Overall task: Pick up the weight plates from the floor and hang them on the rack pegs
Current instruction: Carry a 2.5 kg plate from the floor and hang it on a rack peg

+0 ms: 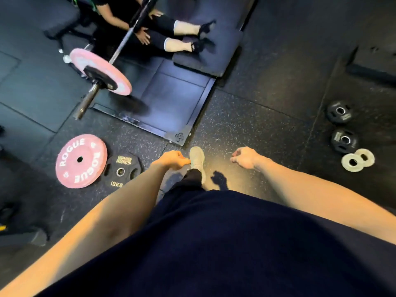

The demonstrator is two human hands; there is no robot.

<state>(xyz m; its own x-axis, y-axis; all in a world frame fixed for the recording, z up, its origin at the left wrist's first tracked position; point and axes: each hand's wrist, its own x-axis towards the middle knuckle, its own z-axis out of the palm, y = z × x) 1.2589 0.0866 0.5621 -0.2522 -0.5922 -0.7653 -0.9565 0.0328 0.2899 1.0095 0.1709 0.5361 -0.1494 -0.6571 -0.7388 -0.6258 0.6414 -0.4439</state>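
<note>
I observe both arms hanging forward over the speckled rubber floor (246,129), neither hand in contact with any object. My left hand (173,159) is loosely curled with nothing in it; my right hand (246,159) is likewise loosely curled with the fingers pointing down, holding nothing. A pale shoe (197,159) sits on the floor between the two hands. The weight plates lie flat on the floor. To my left, a pink plate marked ROGUE (81,160) lies partly overlapping a black plate marked 10KG (123,171); both are near the left hand but apart from it. To my right, well apart from the right hand, lie two small black plates (339,112), one beyond the other, and nearer to me two small pale plates (352,162), overlapping at their edges. Ahead on the left, a barbell (111,61) loaded with a pink plate is above a dark platform (171,97), and a second person sits behind it with both hands by the bar. No rack pegs are within my view.
</note>
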